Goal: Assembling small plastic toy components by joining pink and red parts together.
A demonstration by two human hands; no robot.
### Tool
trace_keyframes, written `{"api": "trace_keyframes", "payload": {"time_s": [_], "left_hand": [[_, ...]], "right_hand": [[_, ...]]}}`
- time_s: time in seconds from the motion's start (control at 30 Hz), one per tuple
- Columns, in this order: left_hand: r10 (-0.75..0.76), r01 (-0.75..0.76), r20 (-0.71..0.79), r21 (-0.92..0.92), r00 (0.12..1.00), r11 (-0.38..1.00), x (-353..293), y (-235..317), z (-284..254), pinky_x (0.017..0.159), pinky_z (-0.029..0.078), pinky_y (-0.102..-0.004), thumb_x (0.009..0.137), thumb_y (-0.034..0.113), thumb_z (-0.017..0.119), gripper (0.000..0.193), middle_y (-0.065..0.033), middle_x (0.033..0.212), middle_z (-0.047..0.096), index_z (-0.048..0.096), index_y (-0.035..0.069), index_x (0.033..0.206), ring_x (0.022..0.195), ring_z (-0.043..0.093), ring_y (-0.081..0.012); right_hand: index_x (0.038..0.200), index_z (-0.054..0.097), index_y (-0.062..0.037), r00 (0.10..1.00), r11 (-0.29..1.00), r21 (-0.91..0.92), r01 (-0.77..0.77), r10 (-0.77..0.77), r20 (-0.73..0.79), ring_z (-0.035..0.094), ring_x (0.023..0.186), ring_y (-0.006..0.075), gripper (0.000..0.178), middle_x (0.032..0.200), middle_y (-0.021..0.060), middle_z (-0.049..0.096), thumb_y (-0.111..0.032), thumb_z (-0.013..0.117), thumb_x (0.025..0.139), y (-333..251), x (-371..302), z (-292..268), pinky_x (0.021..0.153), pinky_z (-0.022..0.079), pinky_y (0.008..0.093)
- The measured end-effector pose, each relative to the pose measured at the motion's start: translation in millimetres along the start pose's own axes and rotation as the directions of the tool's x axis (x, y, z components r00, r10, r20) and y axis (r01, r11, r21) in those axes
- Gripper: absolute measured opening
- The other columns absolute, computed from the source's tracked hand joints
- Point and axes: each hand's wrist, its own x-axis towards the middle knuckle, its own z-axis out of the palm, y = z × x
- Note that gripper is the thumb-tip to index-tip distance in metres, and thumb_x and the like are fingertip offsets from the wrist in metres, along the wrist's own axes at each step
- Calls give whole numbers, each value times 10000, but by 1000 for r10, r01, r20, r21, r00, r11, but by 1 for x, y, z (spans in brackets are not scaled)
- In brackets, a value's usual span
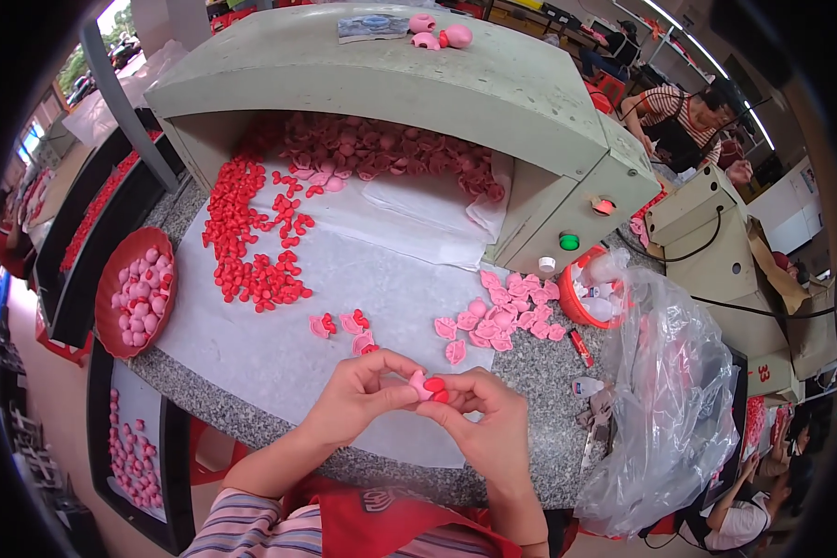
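Note:
Close in front of me, both hands meet over the near part of the white sheet (251, 349). My left hand (358, 400) pinches a small pink molded piece (419, 383) between thumb and fingers. In my right hand (488, 423), thumb and forefinger grip a red bow-shaped piece (436, 386), which touches the pink one. Just beyond my fingers lie a few pink pieces with red bits on them (352, 323). A heap of red bow-shaped pieces (251, 242) spreads to the left, and loose pink shell-like pieces (502, 312) lie to the right.
A grey-green metal housing (372, 74) arches over more pink and red pieces. At left stands a red basket (105, 307) of pink balls. To the right are an orange basket (570, 299) with small bottles, a red tube (581, 348) and a clear plastic bag (665, 391). Other people work beyond.

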Motion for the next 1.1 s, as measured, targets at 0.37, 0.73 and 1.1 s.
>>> {"api": "trace_keyframes", "payload": {"time_s": [0.37,0.73,1.1], "left_hand": [[152,-221,181,468,972,856,3,25,0,756,523,-266,704,-78,659,202,-83,897,544,581,-29,884,850,597,-160],[-133,127,191,42,973,991,-4,19,-2,704,509,-263,733,-71,636,152,-71,856,570,562,-16,853,823,591,-137],[-60,31,117,239,991,971,11,10,-1,714,480,-236,767,-32,621,145,-59,831,610,547,-16,891,805,585,-98]], "right_hand": [[900,613,-58,996,1000,27,-10,8,88,607,669,121,263,763,39,599,-86,732,668,11,-1,3,588,495,236],[788,590,-39,931,940,-158,302,-327,-162,558,598,151,236,731,50,575,-68,751,618,1,-20,15,544,454,254],[734,564,-41,951,912,-291,289,-308,-22,509,545,136,298,658,35,544,-143,793,573,18,9,5,504,428,250]]}}
